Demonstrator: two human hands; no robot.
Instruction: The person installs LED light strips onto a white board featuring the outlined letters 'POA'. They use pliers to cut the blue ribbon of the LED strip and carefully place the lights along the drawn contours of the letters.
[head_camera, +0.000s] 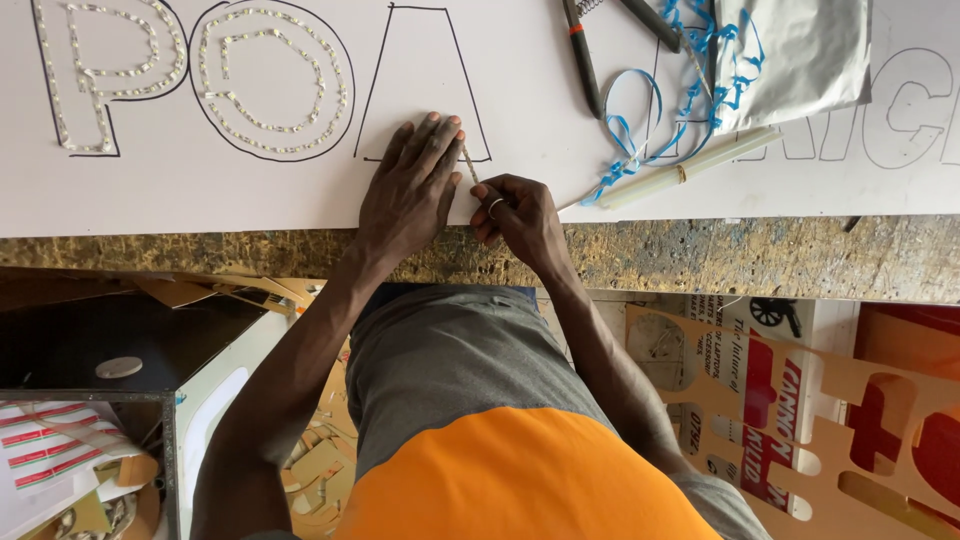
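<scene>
White board (250, 200), 2 hands (462, 195), 1 strip (469, 163)

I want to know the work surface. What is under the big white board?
Under the white board a rough, stained wooden bench shows along its near edge. How far the bench runs beneath cannot be seen; the board covers it.

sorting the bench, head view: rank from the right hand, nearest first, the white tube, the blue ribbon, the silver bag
From the right hand:
1. white tube, just to its right on the board
2. blue ribbon, up and right, above the tube
3. silver bag, far top right
</scene>
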